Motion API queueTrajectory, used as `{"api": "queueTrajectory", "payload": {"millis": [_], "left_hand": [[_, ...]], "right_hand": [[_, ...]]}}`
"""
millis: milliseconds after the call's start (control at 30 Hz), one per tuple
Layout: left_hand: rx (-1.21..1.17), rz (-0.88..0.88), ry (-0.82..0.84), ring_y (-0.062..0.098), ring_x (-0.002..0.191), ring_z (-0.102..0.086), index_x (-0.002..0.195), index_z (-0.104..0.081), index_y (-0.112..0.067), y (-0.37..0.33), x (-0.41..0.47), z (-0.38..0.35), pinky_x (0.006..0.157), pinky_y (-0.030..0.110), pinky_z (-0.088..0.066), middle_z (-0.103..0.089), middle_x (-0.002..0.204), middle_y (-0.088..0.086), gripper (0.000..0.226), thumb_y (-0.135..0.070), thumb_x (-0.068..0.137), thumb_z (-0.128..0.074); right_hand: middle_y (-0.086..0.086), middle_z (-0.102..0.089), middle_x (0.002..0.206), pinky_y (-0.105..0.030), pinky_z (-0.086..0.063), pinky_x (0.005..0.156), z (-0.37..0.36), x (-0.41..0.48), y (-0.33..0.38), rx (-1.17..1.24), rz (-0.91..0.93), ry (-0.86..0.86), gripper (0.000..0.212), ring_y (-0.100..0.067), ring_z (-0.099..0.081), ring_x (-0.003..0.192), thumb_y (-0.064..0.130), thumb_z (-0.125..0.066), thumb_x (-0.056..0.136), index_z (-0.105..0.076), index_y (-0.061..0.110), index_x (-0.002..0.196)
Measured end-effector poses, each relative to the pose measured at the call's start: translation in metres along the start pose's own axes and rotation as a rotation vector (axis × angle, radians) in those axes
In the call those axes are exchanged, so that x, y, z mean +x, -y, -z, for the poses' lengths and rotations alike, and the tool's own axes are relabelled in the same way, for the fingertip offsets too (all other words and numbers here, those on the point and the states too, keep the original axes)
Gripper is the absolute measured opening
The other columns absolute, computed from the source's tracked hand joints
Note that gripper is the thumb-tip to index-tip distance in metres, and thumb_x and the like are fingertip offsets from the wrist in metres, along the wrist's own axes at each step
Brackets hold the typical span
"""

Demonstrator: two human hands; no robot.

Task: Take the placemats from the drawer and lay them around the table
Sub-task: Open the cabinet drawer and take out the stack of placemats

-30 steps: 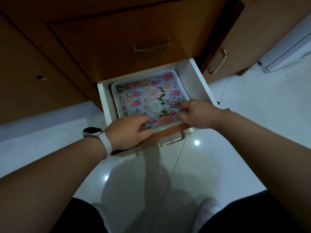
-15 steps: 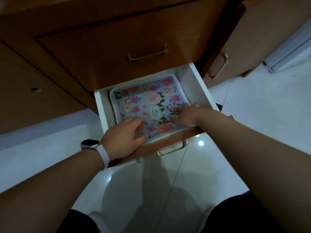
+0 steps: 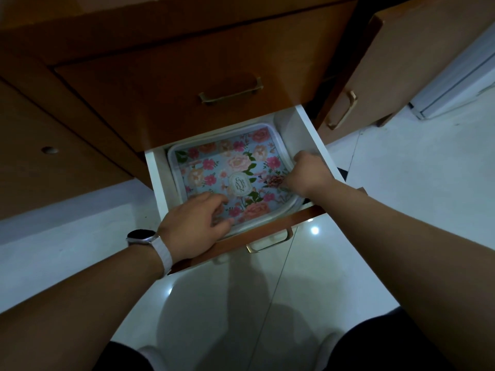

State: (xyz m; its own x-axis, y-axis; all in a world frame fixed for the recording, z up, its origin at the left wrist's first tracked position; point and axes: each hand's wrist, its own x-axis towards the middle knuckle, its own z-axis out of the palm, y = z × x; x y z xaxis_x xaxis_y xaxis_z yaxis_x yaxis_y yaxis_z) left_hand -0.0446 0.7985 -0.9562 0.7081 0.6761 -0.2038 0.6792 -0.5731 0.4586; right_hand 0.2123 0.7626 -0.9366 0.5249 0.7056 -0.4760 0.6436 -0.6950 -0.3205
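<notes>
evidently both hands work the floral placemats [image 3: 235,178] lying flat in the open drawer [image 3: 308,135]: right hand [image 3: 308,174] curls closed on their right edge, left hand [image 3: 195,226] rests spread at the near-left corner, ready to lift.

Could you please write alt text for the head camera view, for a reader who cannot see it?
Two bare hands reach into an open white drawer holding floral placemats: the left hand at the near edge, the right hand at the right edge. A closed wooden drawer sits above.
</notes>
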Motion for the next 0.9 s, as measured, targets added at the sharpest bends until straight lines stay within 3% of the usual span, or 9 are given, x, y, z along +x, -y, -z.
{"api": "queueTrajectory", "payload": {"millis": [200,267,333,400,500,533,667,767,900], "left_hand": [[-0.007,0.012,0.022,0.014,0.107,-0.054,0.133,-0.048,-0.03,0.0,0.001,0.001,0.082,0.03,-0.048,-0.057,0.122,-0.007,0.055,-0.062,0.088,-0.05],[-0.009,0.019,0.023,0.013,0.108,-0.054,0.133,-0.048,-0.03,-0.001,0.0,0.002,0.083,0.031,-0.048,-0.057,0.123,-0.007,0.055,-0.062,0.088,-0.05],[-0.018,0.022,0.027,0.012,0.109,-0.054,0.134,-0.048,-0.03,-0.001,0.0,0.002,0.084,0.03,-0.048,-0.056,0.125,-0.007,0.056,-0.062,0.088,-0.05],[-0.031,0.023,0.032,0.012,0.109,-0.054,0.134,-0.048,-0.031,0.0,-0.001,0.002,0.085,0.031,-0.049,-0.056,0.125,-0.008,0.056,-0.062,0.088,-0.05],[-0.029,0.022,0.031,0.012,0.108,-0.054,0.134,-0.048,-0.032,0.0,-0.001,0.001,0.084,0.031,-0.049,-0.056,0.125,-0.008,0.056,-0.064,0.087,-0.049],[-0.023,0.022,0.032,0.012,0.108,-0.054,0.133,-0.048,-0.032,0.0,-0.001,0.001,0.084,0.03,-0.049,-0.056,0.124,-0.009,0.056,-0.065,0.087,-0.049],[-0.016,0.031,0.046,0.012,0.102,-0.055,0.129,-0.049,-0.033,0.0,0.0,0.003,0.078,0.028,-0.047,-0.056,0.117,-0.01,0.057,-0.069,0.085,-0.048],[-0.067,0.124,0.013,0.015,0.102,-0.056,0.125,-0.052,-0.029,-0.003,0.005,0.002,0.081,0.029,-0.048,-0.056,0.118,-0.004,0.056,-0.067,0.084,-0.051],[-0.332,0.437,0.064,0.028,0.113,-0.056,0.134,-0.045,-0.022,-0.006,0.018,0.006,0.098,0.039,-0.048,-0.051,0.133,0.006,0.072,-0.062,0.075,-0.058]], "right_hand": [[-0.015,-0.059,0.106,-0.033,-0.051,0.075,0.003,-0.008,0.006,0.353,-0.036,-0.167,0.034,-0.032,-0.06,0.098,0.006,-0.062,0.088,-0.052,-0.002,0.12],[-0.004,-0.056,0.082,-0.029,-0.049,0.061,0.005,-0.009,0.008,0.488,-0.096,-0.159,0.015,-0.026,-0.062,0.08,0.012,-0.067,0.086,-0.056,0.003,0.09],[-0.002,-0.057,0.074,-0.025,-0.048,0.049,0.01,-0.009,0.007,0.692,-0.165,-0.11,0.023,-0.018,-0.061,0.066,0.016,-0.073,0.081,-0.052,0.01,0.073],[-0.005,-0.063,0.078,-0.024,-0.051,0.049,0.016,-0.01,0.004,0.879,-0.241,0.052,0.018,-0.018,-0.064,0.067,0.011,-0.072,0.081,-0.054,0.011,0.078],[-0.01,-0.066,0.092,-0.033,-0.059,0.068,0.016,-0.011,-0.003,0.804,-0.293,0.279,0.014,-0.024,-0.067,0.084,0.004,-0.068,0.083,-0.056,0.01,0.089],[-0.011,-0.066,0.094,-0.035,-0.061,0.066,0.015,-0.012,-0.002,0.773,-0.294,0.297,0.013,-0.026,-0.067,0.085,0.003,-0.065,0.086,-0.055,0.01,0.089],[-0.013,-0.065,0.091,-0.033,-0.059,0.048,0.015,-0.017,0.003,0.795,-0.265,0.293,0.011,-0.027,-0.068,0.076,-0.002,-0.058,0.091,-0.053,0.007,0.087],[-0.012,-0.064,0.092,-0.035,-0.059,0.051,0.017,-0.018,0.003,0.926,-0.208,0.219,0.014,-0.024,-0.071,0.068,-0.003,-0.056,0.092,-0.05,0.007,0.1],[-0.016,-0.064,0.11,-0.038,-0.06,0.06,0.023,-0.019,0.0,1.126,-0.175,0.15,0.034,-0.031,-0.073,0.084,-0.003,-0.055,0.091,-0.047,0.013,0.119]]}}
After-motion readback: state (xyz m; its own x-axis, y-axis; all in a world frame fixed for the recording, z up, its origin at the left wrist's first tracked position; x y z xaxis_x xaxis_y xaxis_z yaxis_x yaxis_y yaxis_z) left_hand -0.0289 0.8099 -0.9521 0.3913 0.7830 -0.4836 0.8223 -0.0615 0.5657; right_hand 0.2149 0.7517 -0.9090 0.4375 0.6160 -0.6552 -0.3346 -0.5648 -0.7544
